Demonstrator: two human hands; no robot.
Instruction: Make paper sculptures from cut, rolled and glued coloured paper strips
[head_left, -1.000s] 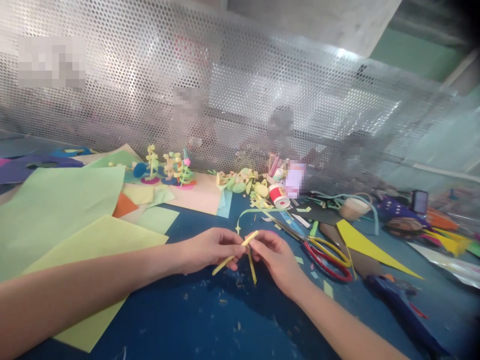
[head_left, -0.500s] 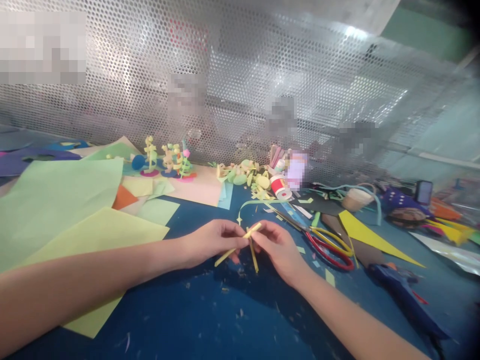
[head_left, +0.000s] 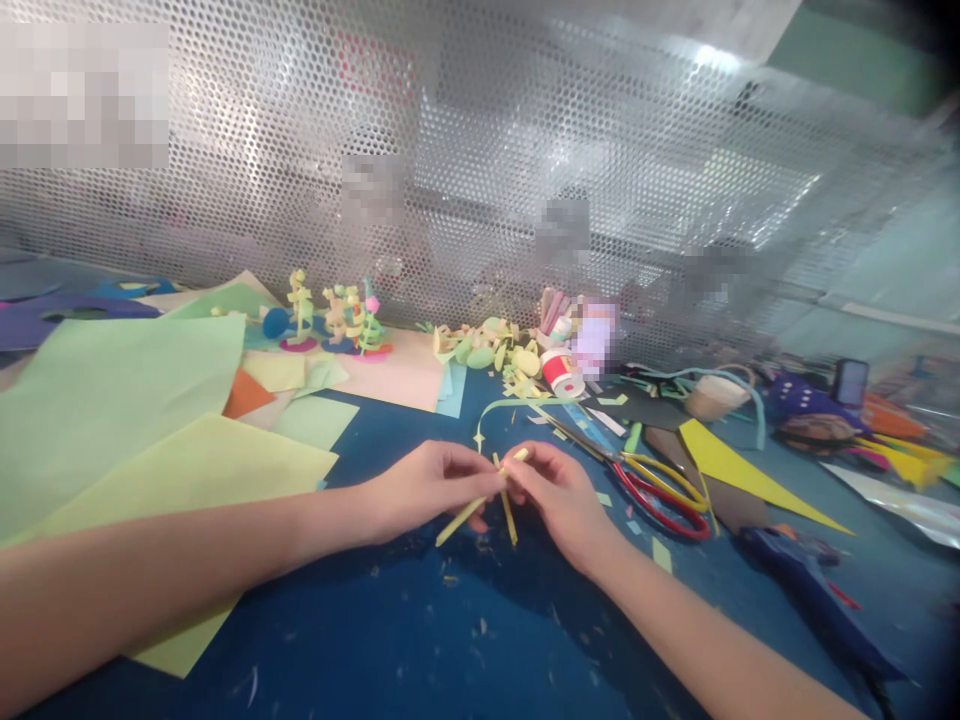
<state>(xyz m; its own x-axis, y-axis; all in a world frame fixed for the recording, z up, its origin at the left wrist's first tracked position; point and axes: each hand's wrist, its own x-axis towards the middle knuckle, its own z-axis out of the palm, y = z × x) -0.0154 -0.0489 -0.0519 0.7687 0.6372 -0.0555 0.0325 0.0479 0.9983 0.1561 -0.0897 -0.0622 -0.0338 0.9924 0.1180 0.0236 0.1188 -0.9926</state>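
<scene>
Over the blue tabletop, my left hand (head_left: pixel 442 488) and my right hand (head_left: pixel 553 490) meet with their fingertips pinched. A thin pale-yellow strip (head_left: pixel 459 522) runs slantwise between them, its lower end sticking out below my left fingers. Crossing it is a second yellow strip (head_left: pixel 510 522), hanging down between the hands. Both hands pinch near the crossing; which fingers bear on which strip is partly hidden. A narrow pale-green strip (head_left: pixel 491 405) curls on the table just behind the fingertips. Red-and-yellow-handled scissors (head_left: pixel 660 500) lie to the right of my right hand.
Green sheets (head_left: pixel 135 390) cover the left side. Small foam figures (head_left: pixel 300 312) stand behind, beside a heap of yellow-green pieces (head_left: pixel 495 345) and a red-and-white spool (head_left: pixel 561 372). A blue glue gun (head_left: pixel 817 600) lies at right front. A perforated metal screen (head_left: pixel 465 180) closes the back.
The slanting yellow strip has shifted slightly to the right and down in my fingers. My left hand has edged right, closer to my right hand.
</scene>
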